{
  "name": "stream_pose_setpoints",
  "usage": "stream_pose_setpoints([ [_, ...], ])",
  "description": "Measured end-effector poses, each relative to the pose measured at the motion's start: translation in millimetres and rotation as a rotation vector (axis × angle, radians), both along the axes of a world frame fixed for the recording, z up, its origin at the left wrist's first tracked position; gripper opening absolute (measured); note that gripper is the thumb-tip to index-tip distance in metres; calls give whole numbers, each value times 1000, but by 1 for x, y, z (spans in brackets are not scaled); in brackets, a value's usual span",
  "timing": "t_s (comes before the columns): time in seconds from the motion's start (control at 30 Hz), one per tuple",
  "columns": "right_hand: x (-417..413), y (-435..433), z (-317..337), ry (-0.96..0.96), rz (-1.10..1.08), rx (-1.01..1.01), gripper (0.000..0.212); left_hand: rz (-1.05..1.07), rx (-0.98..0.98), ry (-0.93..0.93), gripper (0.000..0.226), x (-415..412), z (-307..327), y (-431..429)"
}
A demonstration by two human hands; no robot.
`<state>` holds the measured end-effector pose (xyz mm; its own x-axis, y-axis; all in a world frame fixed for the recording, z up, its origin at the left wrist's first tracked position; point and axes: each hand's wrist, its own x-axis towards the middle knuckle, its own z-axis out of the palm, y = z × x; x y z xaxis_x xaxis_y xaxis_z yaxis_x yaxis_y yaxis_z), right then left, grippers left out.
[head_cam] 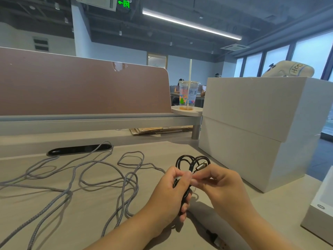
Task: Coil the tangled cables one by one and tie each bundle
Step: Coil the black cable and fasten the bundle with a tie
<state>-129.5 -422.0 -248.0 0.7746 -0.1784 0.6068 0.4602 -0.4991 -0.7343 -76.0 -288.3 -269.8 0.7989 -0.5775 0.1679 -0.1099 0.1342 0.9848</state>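
Note:
A black cable (191, 162) is coiled into a small bundle held above the desk, its loops and a metal plug sticking up over my fingers. My left hand (171, 193) grips the bundle around its middle. My right hand (214, 184) pinches a thin pale tie at the same spot, thumb and finger touching the left hand's fingertips. A long grey braided cable (100, 175) lies loose and tangled across the desk to the left. Another dark plug end (216, 239) lies on the desk below my wrists.
Two stacked white boxes (255, 127) stand at the right, another white box (322, 208) at the far right edge. A black cable slot (79, 149) sits in the beige desk (72, 222). A plastic cup (188, 94) stands on a small shelf beside the brown partition (81, 87).

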Motion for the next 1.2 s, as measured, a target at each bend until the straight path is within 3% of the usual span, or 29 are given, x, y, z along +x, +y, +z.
stream_pose_setpoints([
  [0.3, 1, -13, -1, -154, -189, -347, 49, 76, 98, -6, 13, 6, -3, -3],
  [0.43, -9, -25, 13, -309, -263, -225, 56, 115, 84, 11, 13, 10, -2, -2],
  [0.6, -16, -17, 21, -384, -234, -77, 33, 117, 100, 34, 14, 7, 0, -4],
  [0.77, -22, -8, 28, -446, -218, -10, 26, 70, 116, 101, 12, 7, 5, -5],
  [0.9, -18, 3, 29, -300, -113, 318, 18, 13, 81, 98, 13, 4, 0, -5],
  [0.97, -16, 6, 28, -160, -8, 470, 14, 77, 89, -7, 13, 1, -2, -6],
  [1.13, -17, 11, 31, 1, 124, 613, 19, 352, 353, -692, 25, 2, -5, -1],
  [1.2, -18, 14, 31, 14, 147, 624, 19, 347, 368, -851, 17, 3, -6, 1],
])
